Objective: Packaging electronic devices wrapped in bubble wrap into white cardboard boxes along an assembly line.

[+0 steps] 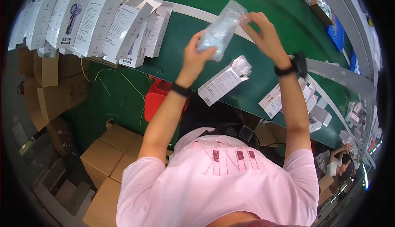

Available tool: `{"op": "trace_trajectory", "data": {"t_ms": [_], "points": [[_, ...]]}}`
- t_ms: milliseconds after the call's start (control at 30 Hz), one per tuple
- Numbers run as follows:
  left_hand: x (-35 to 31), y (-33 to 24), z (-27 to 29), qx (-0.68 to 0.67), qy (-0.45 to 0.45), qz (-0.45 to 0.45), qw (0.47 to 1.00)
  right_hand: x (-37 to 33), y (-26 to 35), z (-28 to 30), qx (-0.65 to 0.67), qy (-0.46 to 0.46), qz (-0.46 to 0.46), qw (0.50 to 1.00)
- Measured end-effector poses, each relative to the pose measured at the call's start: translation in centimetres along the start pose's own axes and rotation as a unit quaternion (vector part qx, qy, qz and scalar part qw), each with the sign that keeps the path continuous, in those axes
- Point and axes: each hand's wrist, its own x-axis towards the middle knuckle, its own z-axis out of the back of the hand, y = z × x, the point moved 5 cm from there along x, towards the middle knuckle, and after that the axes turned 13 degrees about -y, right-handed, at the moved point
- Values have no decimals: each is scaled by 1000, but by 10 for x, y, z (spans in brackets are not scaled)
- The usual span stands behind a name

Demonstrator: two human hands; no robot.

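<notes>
Pink shirt (251,190) sits nearest. Left hand (194,57) and right hand (266,35) grip an unboxed bag (222,31); one box (220,83) holds plastic (241,67), unclosed.

Both hands raised out front, the left gripping and the right pinching

The left forearm (162,118) angles up and inward to the left wrist (184,80). The left hand (194,59) is closed in a grip, its fingers (195,39) curled on the far side and its thumb (209,53) pointing right. The right forearm (293,103) rises more steeply to the right wrist (284,64), where the right hand (266,37) leans inward. It reaches farther forward than the left, index finger and thumb tips drawn together.
</notes>
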Motion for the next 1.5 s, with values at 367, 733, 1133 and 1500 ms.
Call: {"op": "trace_trajectory", "data": {"t_ms": [367, 733, 1133, 1500], "points": [[-129, -42, -50, -343, 394, 264, 811, -70, 215, 106, -72, -97, 236, 964], [-143, -14, -63, -55, 333, 79, 938, -125, 135, 103, 306, -237, -203, 899], [-150, -44, -78, -63, 330, -34, 941, -146, 181, 125, 178, -221, 26, 958], [-145, -58, -81, -10, 366, -158, 917, -169, 192, 157, 195, -187, -114, 956]]}}
